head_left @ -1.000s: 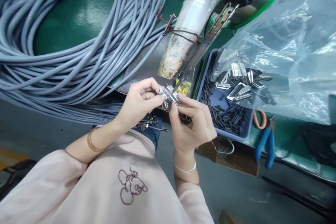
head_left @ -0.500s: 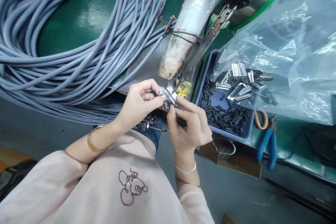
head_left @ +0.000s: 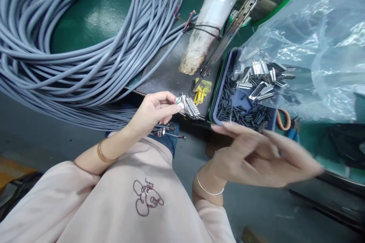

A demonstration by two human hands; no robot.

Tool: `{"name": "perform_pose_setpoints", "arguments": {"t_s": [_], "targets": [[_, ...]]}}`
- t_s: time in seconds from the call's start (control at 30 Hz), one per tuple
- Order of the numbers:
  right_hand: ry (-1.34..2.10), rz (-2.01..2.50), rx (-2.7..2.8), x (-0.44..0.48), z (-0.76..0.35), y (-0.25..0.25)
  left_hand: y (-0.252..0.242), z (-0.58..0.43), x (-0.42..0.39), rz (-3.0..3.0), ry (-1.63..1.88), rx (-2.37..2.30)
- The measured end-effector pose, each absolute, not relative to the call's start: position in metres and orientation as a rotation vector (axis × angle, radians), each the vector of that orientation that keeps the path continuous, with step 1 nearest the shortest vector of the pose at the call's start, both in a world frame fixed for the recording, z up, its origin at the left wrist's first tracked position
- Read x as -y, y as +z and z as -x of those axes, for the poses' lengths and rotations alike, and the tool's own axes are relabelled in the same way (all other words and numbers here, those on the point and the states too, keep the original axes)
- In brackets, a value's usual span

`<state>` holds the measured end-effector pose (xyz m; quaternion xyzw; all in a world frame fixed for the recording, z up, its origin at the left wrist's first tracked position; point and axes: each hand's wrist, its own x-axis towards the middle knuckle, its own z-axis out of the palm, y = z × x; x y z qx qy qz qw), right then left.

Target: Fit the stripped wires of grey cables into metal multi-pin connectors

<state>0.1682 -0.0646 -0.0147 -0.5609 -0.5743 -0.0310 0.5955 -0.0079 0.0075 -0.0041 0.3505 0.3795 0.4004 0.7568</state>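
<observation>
Away from the connector [head_left: 191, 107] the right hand [head_left: 256, 155] has been moved, rightward to the near side of the tray [head_left: 241, 98]. It is blurred; whether its fingers are spread or closed on something cannot be told.

One connector is held up, pinched with its wires [head_left: 178, 100] between thumb and finger of the left hand [head_left: 155, 108]. One tray, one bag [head_left: 310, 53], one yellow clip [head_left: 202, 93] and one pair of pliers [head_left: 293, 133], partly hidden by the right hand, are seen. Far left, the grey cables [head_left: 114, 53] are too many to be counted.

Silver metal and toothed rows are shown by the connector, which is tilted down to the right; thin red and green strands are seen at its left side. It is held at the plate's [head_left: 167, 72] near edge, left of the tray. Wide room is left between the hands.
</observation>
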Motion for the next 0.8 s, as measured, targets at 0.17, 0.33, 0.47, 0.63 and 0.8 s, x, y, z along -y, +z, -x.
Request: {"name": "perform_pose_setpoints", "arguments": {"t_s": [0.17, 0.33, 0.47, 0.63, 0.8], "targets": [[-0.090, 1.288, 1.632, 0.062, -0.142, -0.007, -0.005, 0.011, -0.003, -0.743, 0.860, -0.734], [0.084, 1.355, 1.400, 0.059, -0.132, -0.012, -0.002, 0.013, 0.004, -0.771, 0.959, -0.773], [0.357, 1.364, 1.248, 0.058, -0.132, -0.007, -0.001, 0.015, 0.007, -0.766, 0.998, -0.765], [0.290, 1.363, 1.417, 0.059, -0.135, -0.008, 0.000, 0.016, 0.006, -0.754, 0.986, -0.746], [0.272, 1.375, 1.401, 0.059, -0.135, -0.009, 0.004, 0.018, 0.004, -0.786, 0.941, -0.775]]}}
